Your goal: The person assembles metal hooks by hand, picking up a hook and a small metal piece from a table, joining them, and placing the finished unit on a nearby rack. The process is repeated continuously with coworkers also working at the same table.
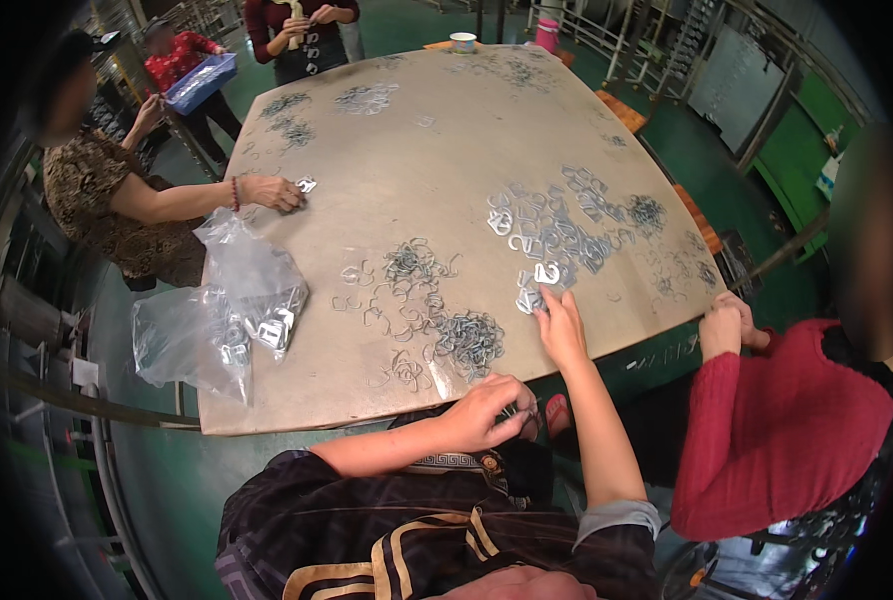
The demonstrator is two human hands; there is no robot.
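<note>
My left hand (489, 412) is closed in front of the table's near edge. Something thin and dark shows between its fingers, too small to make out. Just beyond it lies a dense heap of small wire rings (470, 342), with a looser group of rings (414, 262) farther away. My right hand (564, 328) reaches over the tabletop, thumb and fingertips at a flat silver metal hook (531, 298) that it seems to pinch. A brighter hook (547, 273) lies right at the fingertips. Past it spreads a large pile of the same flat hooks (557, 225).
Clear plastic bags (229, 300) with metal pieces lie at the table's (387, 170) left edge. A co-worker's hand (275, 192) holds a metal piece there. A person in red (777, 430) sits close on my right. Others stand beyond, one with a blue basket (202, 84).
</note>
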